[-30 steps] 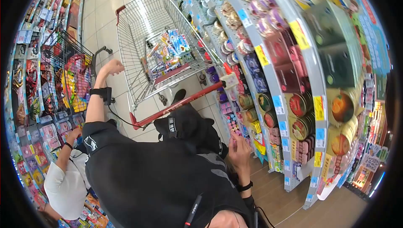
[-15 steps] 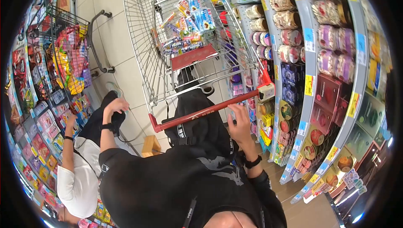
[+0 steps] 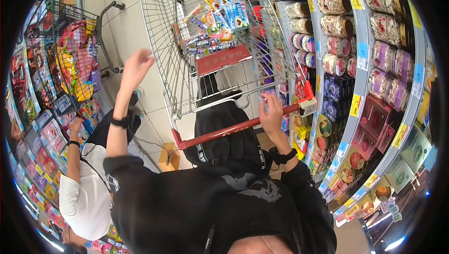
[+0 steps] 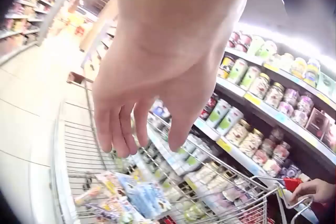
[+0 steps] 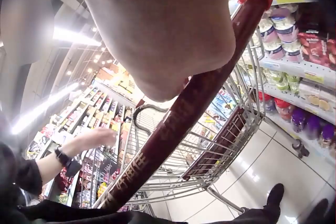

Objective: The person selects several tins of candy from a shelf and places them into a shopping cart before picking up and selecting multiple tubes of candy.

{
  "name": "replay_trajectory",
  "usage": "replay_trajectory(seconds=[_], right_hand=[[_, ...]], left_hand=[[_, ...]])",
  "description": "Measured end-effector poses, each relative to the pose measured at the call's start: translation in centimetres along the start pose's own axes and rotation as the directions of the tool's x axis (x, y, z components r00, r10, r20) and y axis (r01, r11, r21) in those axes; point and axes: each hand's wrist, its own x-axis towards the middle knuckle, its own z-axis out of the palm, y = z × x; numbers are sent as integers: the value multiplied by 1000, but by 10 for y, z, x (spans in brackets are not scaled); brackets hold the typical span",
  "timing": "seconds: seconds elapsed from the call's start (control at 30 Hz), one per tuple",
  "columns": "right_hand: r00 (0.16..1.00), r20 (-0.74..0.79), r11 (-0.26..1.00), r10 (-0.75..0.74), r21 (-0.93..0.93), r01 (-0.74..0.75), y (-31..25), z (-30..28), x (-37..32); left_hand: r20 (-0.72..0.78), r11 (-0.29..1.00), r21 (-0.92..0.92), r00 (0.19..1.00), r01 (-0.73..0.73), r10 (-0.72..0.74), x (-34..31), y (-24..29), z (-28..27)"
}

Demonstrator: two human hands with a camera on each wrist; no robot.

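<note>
My left hand (image 3: 139,64) is raised beside the left side of a wire shopping cart (image 3: 163,81). Its fingers hang relaxed with nothing in them; in the left wrist view the hand (image 4: 157,92) appears above the cart basket. My right hand (image 3: 272,116) overlaps the right part of the cart's red handle (image 3: 224,132), with its loosely bent fingers reaching past the bar. In the right wrist view, the wrist hides most of those fingers. Several colourful candy packs (image 3: 213,22) lie in the cart, beyond a red panel (image 3: 223,61).
Shelves (image 3: 343,81) of jars and boxes run close along the cart's right. At left, a person in a white shirt (image 3: 89,193) stands by packed shelves, near another cart (image 3: 77,62) full of bags. A wooden box (image 3: 169,157) sits on the tiled floor.
Both hands have shifted: the left is raised higher, and the right has come onto the handle from beside it. The cart stands nearer to my body than a second ago.
</note>
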Motion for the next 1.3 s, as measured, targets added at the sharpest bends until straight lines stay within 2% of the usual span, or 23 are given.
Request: replay_trajectory(seconds=[0.03,0.1,0.17,0.2,0.27,0.3,0.33,0.37,0.43,0.57,0.63,0.67,0.73,0.83,0.87,0.9,0.97,1.03,1.1,1.13,1.2,1.23,1.3], right_hand=[[1000,-2,999,13,-35,-13,-3,1,1],[999,-14,996,43,-74,-44,-5,4,2],[990,-53,988,133,-73,-137,-5,9,4],[984,-88,985,153,-68,-160,-7,10,6],[973,-121,977,195,-62,-203,-10,10,9],[962,-150,970,226,-51,-236,-10,11,10],[961,-214,976,175,-91,-198,-9,13,13],[956,-218,972,194,-92,-218,-9,15,14],[932,-231,957,280,-3,-288,-10,15,13],[936,-253,967,246,-7,-256,0,19,9],[930,-245,958,273,-19,-287,1,19,8],[934,-247,961,258,-29,-273,2,19,8],[938,-236,962,252,-48,-270,3,21,4],[936,-231,960,266,-20,-278,3,22,1],[936,-227,961,268,-12,-278,2,22,2],[939,-218,962,266,-9,-274,3,22,2],[945,-217,966,244,-34,-257,5,23,0],[946,-219,968,237,-32,-250,5,23,2],[945,-224,967,238,-33,-251,4,22,2],[945,-223,967,238,-39,-253,3,22,3],[946,-222,967,237,-42,-252,3,22,2],[946,-220,967,237,-37,-251,5,23,1],[951,-209,971,227,-28,-238,5,23,3]], left_hand=[[65,995,-27,993,-96,97,29,20,11],[309,976,40,932,-213,190,86,54,41],[473,982,96,876,-163,99,139,55,94],[481,982,91,871,-168,104,158,53,122],[605,884,302,788,-357,112,187,50,178],[618,879,299,777,-371,118,197,49,205],[651,841,401,759,-363,17,205,48,230],[671,790,496,736,-360,-86,211,44,253],[684,826,439,727,-355,-51,213,25,284],[765,849,348,644,-396,-13,219,-32,344],[701,847,377,713,-375,3,205,-40,358],[717,848,368,698,-382,4,202,-43,364],[582,851,346,802,-394,135,194,-44,366],[594,791,409,791,-455,148,188,-31,357],[626,776,393,761,-493,167,193,-37,357],[625,779,397,765,-485,158,195,-40,356],[683,824,373,728,-426,68,200,-42,353],[684,848,355,727,-393,51,204,-68,360],[763,873,303,646,-383,19,203,-79,359],[764,872,304,645,-383,17,203,-84,359],[805,926,263,590,-270,-57,209,-90,357],[802,926,267,594,-268,-60,210,-91,356],[831,903,318,544,-288,-119,210,-98,357]])
